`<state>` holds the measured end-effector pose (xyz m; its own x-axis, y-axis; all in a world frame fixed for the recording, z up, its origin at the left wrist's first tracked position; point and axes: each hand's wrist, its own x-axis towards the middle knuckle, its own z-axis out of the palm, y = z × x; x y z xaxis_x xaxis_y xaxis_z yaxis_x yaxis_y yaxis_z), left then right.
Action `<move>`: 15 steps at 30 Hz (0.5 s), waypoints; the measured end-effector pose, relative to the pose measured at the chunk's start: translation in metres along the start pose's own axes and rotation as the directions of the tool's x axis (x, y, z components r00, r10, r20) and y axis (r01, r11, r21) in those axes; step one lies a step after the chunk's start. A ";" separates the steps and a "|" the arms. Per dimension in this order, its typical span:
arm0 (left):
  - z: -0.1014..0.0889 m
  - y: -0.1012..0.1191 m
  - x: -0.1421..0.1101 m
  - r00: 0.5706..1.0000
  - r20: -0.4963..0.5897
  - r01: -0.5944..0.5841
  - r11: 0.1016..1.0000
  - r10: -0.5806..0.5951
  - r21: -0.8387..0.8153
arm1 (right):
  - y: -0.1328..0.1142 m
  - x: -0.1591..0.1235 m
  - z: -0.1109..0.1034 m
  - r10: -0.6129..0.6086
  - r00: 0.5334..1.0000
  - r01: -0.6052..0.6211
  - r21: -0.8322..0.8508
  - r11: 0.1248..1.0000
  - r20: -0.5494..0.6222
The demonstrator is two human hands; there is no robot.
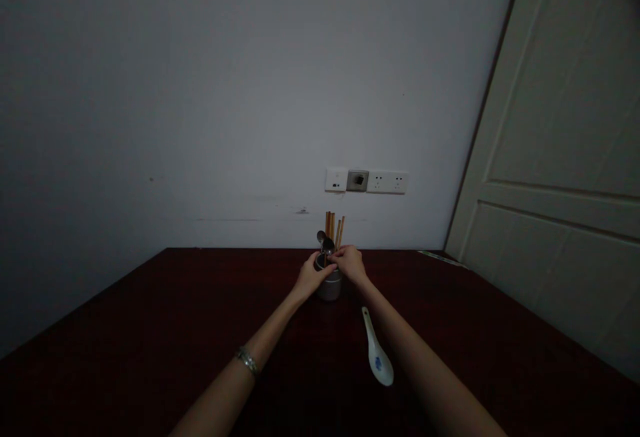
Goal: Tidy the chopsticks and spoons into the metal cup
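A grey cylindrical utensil holder (330, 288) stands upright near the back of the table. Several wooden chopsticks (332, 224) rise out of it, along with dark metal spoons (328, 245) whose bowls point up. My left hand (310, 277) is wrapped round the holder's left side, with the thumb across its front near the rim. At the right of the rim, my right hand (350, 262) is closed in a pinch beside the spoons; what its fingertips hold is too small and dark to make out. A white soup spoon (379, 354) with a blue mark lies next to my right forearm.
The dark red tabletop (150, 330) runs back to a pale wall (225, 90). Sockets and a switch plate (367, 181) sit on the wall behind the holder. On the right is a panelled door (560, 157). A flat strip (443, 258) lies at the back right edge.
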<state>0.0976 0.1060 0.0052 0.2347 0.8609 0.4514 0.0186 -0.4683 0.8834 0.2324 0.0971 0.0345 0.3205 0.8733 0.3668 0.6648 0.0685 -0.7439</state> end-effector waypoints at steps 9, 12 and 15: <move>-0.001 0.007 -0.003 1.000 0.011 0.007 1.000 -0.007 0.000 | -0.007 -0.004 -0.016 -0.007 0.999 0.006 0.037 0.999 0.036; 0.000 0.009 -0.004 1.000 0.012 0.010 1.000 -0.009 -0.022 | -0.005 -0.007 -0.029 -0.034 0.999 0.032 0.067 0.997 0.038; 0.001 0.009 -0.004 1.000 -0.002 0.024 0.998 -0.024 -0.051 | 0.004 -0.012 -0.045 -0.027 0.999 0.019 0.163 0.986 0.042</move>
<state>0.0977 0.0984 0.0117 0.2325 0.8724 0.4301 -0.0256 -0.4365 0.8993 0.2612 0.0651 0.0518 0.2742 0.8906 0.3628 0.5517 0.1633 -0.8179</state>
